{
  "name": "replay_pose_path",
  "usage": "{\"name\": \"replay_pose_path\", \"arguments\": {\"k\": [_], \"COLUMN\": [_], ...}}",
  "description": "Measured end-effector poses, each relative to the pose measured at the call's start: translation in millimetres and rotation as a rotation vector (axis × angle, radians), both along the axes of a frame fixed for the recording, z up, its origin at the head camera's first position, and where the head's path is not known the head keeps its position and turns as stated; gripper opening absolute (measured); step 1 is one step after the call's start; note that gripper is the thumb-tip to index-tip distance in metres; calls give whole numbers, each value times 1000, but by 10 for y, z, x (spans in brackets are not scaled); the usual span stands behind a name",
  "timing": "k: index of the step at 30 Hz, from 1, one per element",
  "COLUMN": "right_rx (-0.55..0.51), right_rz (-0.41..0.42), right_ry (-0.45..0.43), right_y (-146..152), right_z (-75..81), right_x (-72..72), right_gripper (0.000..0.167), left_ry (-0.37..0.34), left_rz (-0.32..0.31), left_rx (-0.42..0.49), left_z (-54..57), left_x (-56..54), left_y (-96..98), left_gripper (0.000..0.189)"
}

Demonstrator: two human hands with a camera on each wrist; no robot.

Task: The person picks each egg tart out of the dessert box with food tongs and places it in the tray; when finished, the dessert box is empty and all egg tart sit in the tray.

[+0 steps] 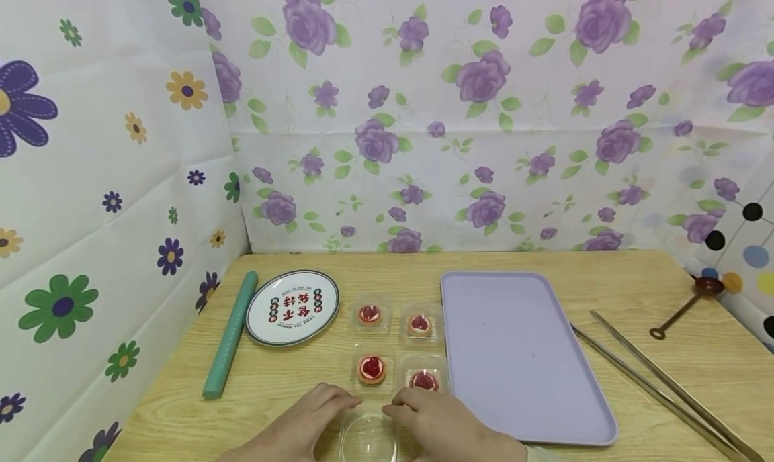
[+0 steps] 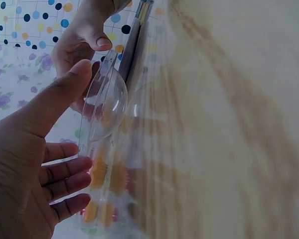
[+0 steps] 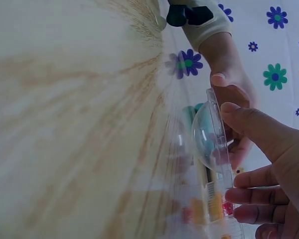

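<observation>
At the near table edge, a clear plastic container (image 1: pixel 369 440) with a round bulge is held between both hands, and part of it runs out of the head view. My left hand (image 1: pixel 305 423) grips its left side, thumb and fingertips at the rim. The opposite side is held by my right hand (image 1: pixel 444 425). From the left wrist view, the container (image 2: pixel 107 104) bulges towards the tabletop, just above it. Beyond the hands sit several small clear boxes, each with a red-topped tart (image 1: pixel 371 368); the right hand partly covers the nearest right one (image 1: pixel 425 379).
A lilac tray (image 1: pixel 520 354) lies to the right of the boxes. Further right are long metal tongs (image 1: pixel 665 381) and a dark ladle (image 1: pixel 683 307). On the left are a white plate (image 1: pixel 272 321) with red lettering and a green stick (image 1: pixel 232 334). Patterned cloth walls enclose the table.
</observation>
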State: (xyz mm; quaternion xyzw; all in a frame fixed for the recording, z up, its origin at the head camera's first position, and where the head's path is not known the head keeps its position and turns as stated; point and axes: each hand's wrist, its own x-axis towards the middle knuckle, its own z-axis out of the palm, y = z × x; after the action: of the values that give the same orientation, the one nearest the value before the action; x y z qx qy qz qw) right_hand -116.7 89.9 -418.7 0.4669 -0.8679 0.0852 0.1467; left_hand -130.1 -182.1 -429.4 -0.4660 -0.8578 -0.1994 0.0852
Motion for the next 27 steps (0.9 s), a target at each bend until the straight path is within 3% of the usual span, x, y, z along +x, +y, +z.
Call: {"name": "replay_pose_path", "arguments": {"k": [11, 17, 27], "right_rx": [-26, -81, -185], "right_rz": [-6, -6, -62], "right_ry": [74, 99, 158], "right_y": [37, 88, 202], "right_z": [143, 225, 343], "right_x": [34, 38, -43], "right_gripper": [67, 65, 58], "left_ry": [75, 52, 105], "left_rz": [91, 167, 193], "left_rx": [-20, 5, 118], "left_z": [216, 322, 330], "left_x": [-19, -52, -140], "left_y": [-30, -30, 118], "left_gripper": [87, 83, 84]}}
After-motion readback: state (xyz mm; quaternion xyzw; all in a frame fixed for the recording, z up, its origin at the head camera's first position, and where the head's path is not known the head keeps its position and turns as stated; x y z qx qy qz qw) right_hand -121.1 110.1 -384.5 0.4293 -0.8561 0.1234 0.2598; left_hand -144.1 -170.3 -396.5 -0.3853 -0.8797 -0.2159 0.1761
